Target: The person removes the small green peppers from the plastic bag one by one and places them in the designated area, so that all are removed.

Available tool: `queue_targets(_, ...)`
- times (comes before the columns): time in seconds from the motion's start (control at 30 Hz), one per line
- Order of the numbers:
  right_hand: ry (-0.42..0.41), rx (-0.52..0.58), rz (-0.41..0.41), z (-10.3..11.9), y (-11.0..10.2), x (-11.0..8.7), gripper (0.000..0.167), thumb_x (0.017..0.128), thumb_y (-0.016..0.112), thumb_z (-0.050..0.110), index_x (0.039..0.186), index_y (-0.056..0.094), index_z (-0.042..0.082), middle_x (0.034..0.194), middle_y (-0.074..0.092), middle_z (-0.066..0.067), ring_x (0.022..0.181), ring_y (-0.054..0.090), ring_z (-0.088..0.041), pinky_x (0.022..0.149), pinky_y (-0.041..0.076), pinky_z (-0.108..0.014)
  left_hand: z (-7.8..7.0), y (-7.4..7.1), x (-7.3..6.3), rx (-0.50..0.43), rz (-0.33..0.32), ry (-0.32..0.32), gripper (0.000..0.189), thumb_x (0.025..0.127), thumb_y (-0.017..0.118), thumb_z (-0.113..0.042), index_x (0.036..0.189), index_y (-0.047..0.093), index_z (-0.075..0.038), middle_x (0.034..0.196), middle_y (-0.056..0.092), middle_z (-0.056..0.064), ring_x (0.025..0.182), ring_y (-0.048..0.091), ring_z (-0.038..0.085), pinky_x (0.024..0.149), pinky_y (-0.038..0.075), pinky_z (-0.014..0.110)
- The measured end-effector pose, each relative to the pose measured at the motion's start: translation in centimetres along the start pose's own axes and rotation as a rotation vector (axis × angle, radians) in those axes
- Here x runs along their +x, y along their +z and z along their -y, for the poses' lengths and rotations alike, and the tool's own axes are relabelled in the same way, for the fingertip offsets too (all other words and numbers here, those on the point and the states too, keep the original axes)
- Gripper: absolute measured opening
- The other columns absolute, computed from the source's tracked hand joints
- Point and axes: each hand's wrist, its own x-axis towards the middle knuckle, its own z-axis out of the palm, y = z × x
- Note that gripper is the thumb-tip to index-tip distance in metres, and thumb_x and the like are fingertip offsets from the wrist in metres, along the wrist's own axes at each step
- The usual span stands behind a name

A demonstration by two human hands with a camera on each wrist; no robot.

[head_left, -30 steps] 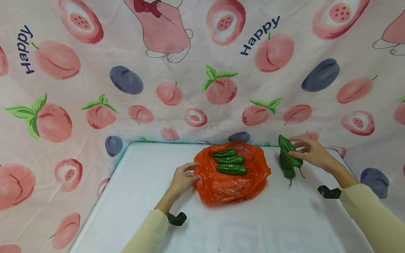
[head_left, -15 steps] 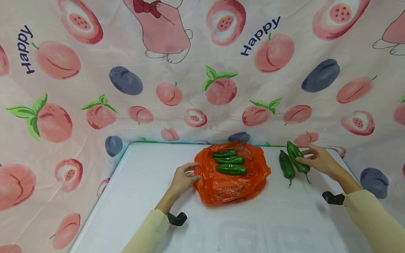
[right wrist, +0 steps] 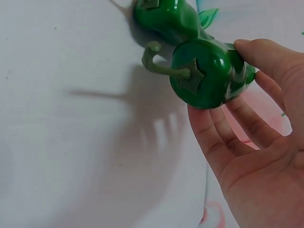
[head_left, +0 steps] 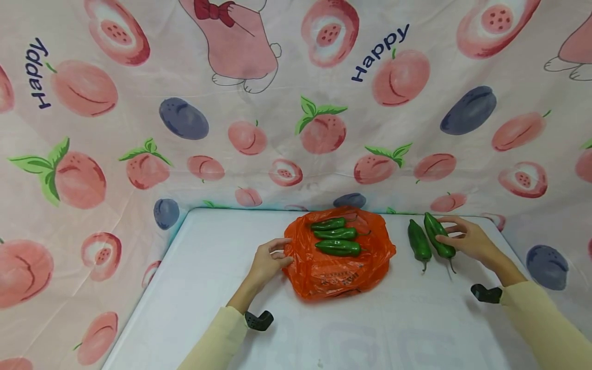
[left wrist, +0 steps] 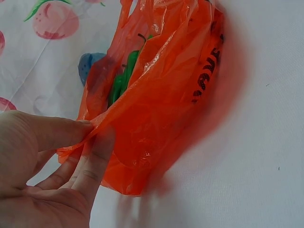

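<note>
My right hand (head_left: 473, 239) holds a green chili pepper (head_left: 438, 235) between thumb and fingers at the right of the table, its stem toward me. Just left of it a second green pepper (head_left: 419, 241) lies on the white surface; in the right wrist view this other pepper (right wrist: 166, 19) is partly cut off behind the held pepper (right wrist: 204, 76). My left hand (head_left: 268, 264) pinches the left edge of an orange plastic bag (head_left: 333, 277). In the left wrist view, thumb and fingers squeeze the bag's rim (left wrist: 97, 126). Three green peppers (head_left: 337, 247) lie side by side in the bag's opening.
The white table (head_left: 384, 334) ends at the back against a hanging cloth (head_left: 277, 113) printed with peaches. Black devices (head_left: 259, 320) are worn at both wrists.
My right hand has moved right and toward me with its pepper, down from over the other pepper to a spot beside it. My left hand and the bag have stayed put.
</note>
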Motion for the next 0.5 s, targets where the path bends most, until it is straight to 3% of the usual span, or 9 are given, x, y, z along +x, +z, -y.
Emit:
queue_targets(0.33, 0.007, -0.009, -0.008, -1.1, 0.7, 0.2, 0.068, 0.098, 0.071, 0.039, 0.149, 0.046, 0.001, 0.13, 0.056, -0.036, 0.118, 0.055, -0.052, 0.073, 0.056, -0.029, 0.0, -0.1, -0.1, -0.004, 0.006, -0.002, 0.048, 0.089, 0.075, 0.006, 0.134, 0.066, -0.007, 0.129, 0.062, 0.017, 0.09, 0.068, 0.02, 0.077, 0.06, 0.028)
queue_targets(0.5, 0.018, -0.011, -0.009, -1.3, 1.0, 0.3, 0.068, 0.098, 0.071, 0.039, 0.148, 0.046, 0.001, 0.129, 0.056, -0.036, 0.118, 0.054, -0.05, 0.073, 0.055, -0.028, 0.0, -0.1, 0.0, -0.009, 0.005, -0.006, 0.048, 0.089, 0.074, 0.007, 0.134, 0.066, -0.007, 0.128, 0.062, 0.017, 0.09, 0.069, 0.02, 0.077, 0.06, 0.028)
